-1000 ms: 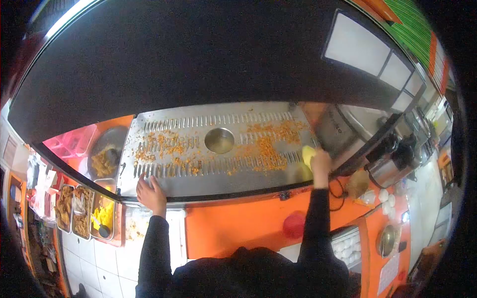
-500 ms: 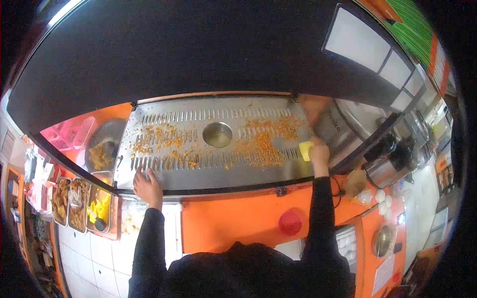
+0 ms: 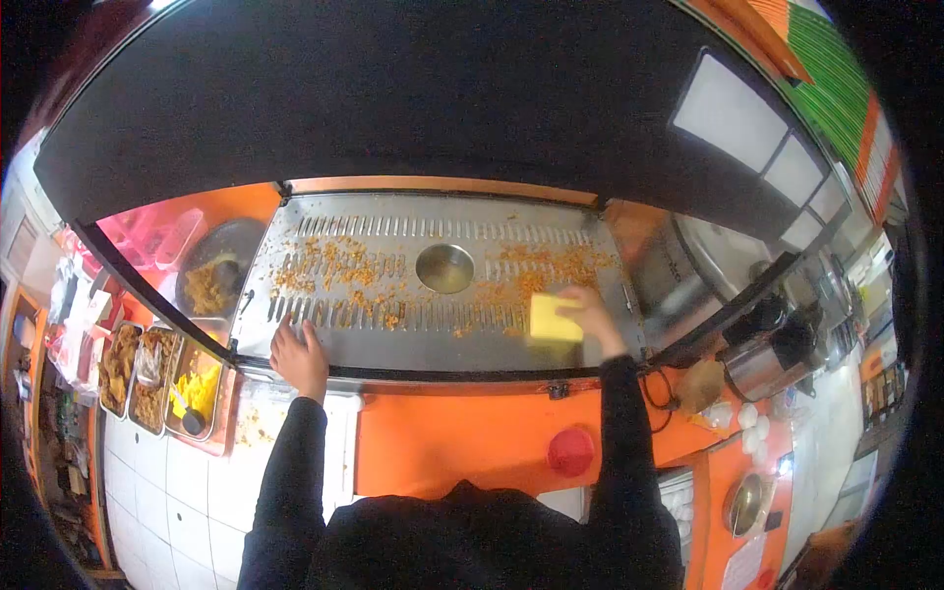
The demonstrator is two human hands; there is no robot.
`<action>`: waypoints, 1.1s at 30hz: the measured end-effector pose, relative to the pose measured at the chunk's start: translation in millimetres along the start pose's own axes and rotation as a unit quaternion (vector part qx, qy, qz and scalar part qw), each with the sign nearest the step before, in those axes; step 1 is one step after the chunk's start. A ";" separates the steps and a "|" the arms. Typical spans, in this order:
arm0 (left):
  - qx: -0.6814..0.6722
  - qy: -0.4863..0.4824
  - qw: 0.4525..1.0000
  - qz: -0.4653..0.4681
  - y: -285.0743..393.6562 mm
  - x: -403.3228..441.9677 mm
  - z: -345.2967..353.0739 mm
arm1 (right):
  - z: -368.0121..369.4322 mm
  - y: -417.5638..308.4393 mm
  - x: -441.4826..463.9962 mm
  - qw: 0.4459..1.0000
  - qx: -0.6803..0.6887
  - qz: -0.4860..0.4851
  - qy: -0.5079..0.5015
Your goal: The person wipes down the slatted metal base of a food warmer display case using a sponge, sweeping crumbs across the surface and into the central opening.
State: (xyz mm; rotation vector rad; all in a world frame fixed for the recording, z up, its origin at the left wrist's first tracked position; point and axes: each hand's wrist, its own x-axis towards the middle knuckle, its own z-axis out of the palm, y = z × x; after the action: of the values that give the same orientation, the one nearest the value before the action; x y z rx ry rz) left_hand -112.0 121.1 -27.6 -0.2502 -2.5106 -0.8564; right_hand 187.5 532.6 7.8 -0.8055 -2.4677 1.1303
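the right hand grasps a yellow pad, and the fingers are laid on its right side. this pad is right of the centre of the frame, at the near part of a slotted metal plate; because of the blur, i cannot tell if all of its underside touches. the left hand is released, with its fingers spread apart, and it rests at the near left edge of the plate, to the left of the centre. both arms are in black sleeves.

at the bottom centre there is an orange counter, and a pink-red bowl shows against it, near the right sleeve. at the lower left, three metal trays stand side by side: two contain brown food, and the third contains yellow food.

on the plate, orange crumbs are scattered in two groups, to the left and to the right of a round metal cavity. farther, at the middle left, a dark pan with brownish food is beside pink baskets. a wide dark panel fills the upper part of the frame.
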 end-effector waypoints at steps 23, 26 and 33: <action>-0.005 -0.010 1.000 -0.014 1.2 0.1 -3.6 | -37.7 47.1 53.5 0.875 -0.258 -0.078 0.402; -0.004 0.009 1.000 -0.003 -0.2 0.4 -2.1 | -41.8 -2.7 28.2 0.839 -0.324 0.158 0.408; -0.026 -0.006 1.000 -0.011 -1.5 -0.3 -4.7 | 28.2 -16.9 70.9 0.865 -0.345 0.185 0.314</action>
State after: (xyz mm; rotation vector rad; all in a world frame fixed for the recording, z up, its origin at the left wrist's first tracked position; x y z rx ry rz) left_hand -110.4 117.0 -25.2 -0.2457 -2.5093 -0.9323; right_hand 111.2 549.9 5.8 -1.5917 -2.1413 -0.0418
